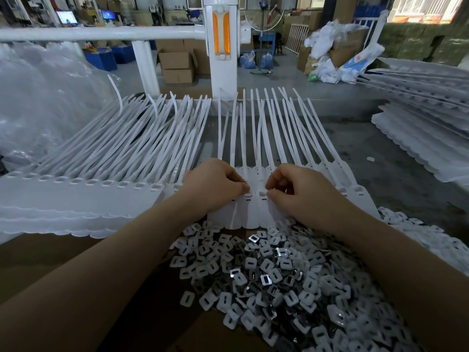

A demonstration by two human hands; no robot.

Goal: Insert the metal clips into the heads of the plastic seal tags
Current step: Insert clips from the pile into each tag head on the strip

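A strip of white plastic seal tags (250,212) lies flat in front of me, tails pointing away. My left hand (215,184) is curled, its fingertips pressing on a tag head at the strip's middle. Just to the right, my right hand (297,191) pinches a small white clip (262,193) against the neighbouring tag head. A big heap of loose clips (274,278), white plastic with metal inserts, lies on brown cardboard close to me, under my forearms. What my left fingers hold is hidden.
Stacked tag strips (83,196) fill the left side, more stacks (418,141) lie at the right. A clear plastic bag (43,97) bulges far left. A white railing and post (220,47) stand behind the table, cardboard boxes (177,64) beyond.
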